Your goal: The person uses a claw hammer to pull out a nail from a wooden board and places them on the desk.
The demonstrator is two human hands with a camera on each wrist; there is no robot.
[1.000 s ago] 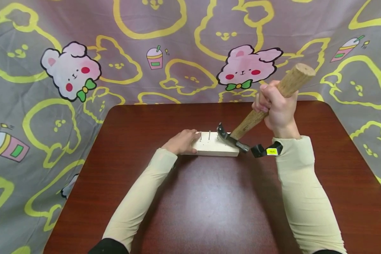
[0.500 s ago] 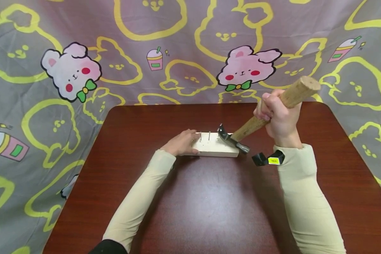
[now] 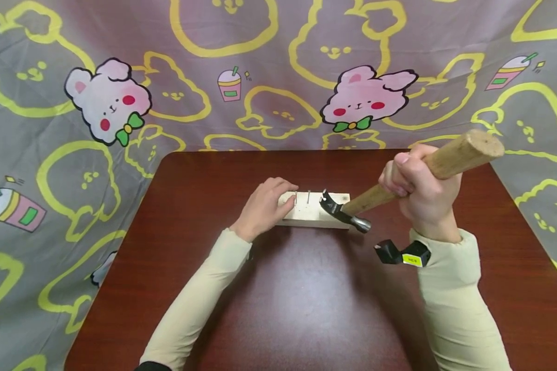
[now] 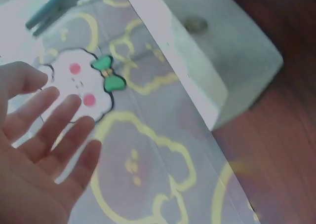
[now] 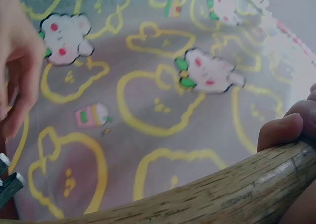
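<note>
My right hand (image 3: 429, 193) grips the wooden handle of a claw hammer (image 3: 373, 198), fingers curled round it; the handle (image 5: 237, 184) crosses the bottom of the right wrist view. The black claw is over the right part of a pale wooden board (image 3: 315, 214), the silver striking face towards the near right. Whether a nail sits in the claw, I cannot tell. Two thin nails (image 3: 308, 197) stand upright in the board's left half. My left hand (image 3: 266, 206) is over the board's left end; in the left wrist view its fingers (image 4: 66, 120) are loosely bent, holding nothing, apart from the board (image 4: 217, 41).
The board lies on a dark red-brown table (image 3: 301, 299) with rounded far corners. A grey cloth (image 3: 269, 46) with yellow outlines and rabbit faces hangs behind and at both sides. A black wrist camera (image 3: 404, 253) juts from the right sleeve.
My right hand has moved right and towards me, lowering the handle's end; the hammer head has shifted slightly right. The left hand has lifted from gripping the board's left end.
</note>
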